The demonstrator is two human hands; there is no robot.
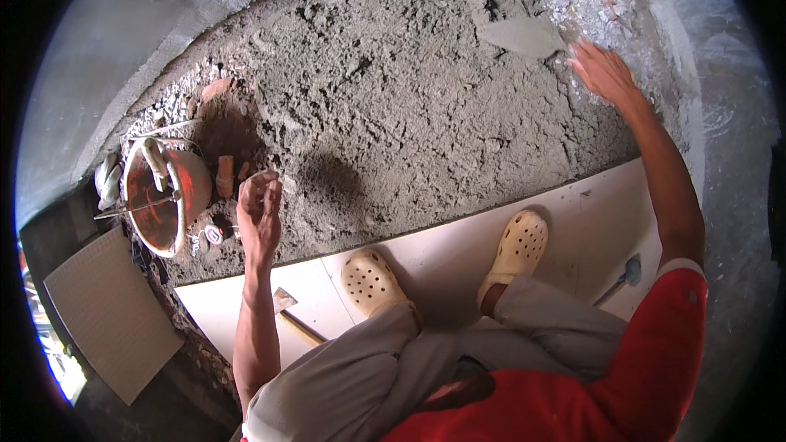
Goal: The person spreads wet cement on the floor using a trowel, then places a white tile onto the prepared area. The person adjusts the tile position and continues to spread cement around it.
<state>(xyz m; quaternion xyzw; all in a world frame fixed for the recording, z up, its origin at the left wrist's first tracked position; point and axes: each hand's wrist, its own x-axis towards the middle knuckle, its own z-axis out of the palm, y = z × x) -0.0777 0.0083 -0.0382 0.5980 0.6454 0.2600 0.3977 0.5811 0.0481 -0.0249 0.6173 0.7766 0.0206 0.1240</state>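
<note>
At the far right, my right hand (602,70) is closed round the handle end of a trowel. The trowel's flat, pointed grey blade (521,36) lies on the mortar and points left; most of its handle is hidden under the hand. Rough grey wet mortar (409,106) covers most of the floor in front of me. My left hand (260,200) hovers over the mortar's near left edge, its fingers curled in, with nothing visible in them. Beside it are a piece of red brick (225,176) and a bucket (194,188) with a stick across its rim.
My feet, in cream clogs (372,280), rest on white tiles (450,278) along the mortar's near edge. A hammer-like tool (299,326) and a dark-headed tool (626,274) lie there. A loose tile (115,311) leans at the left. Rubble (594,6) lies far right, beside the grey wall.
</note>
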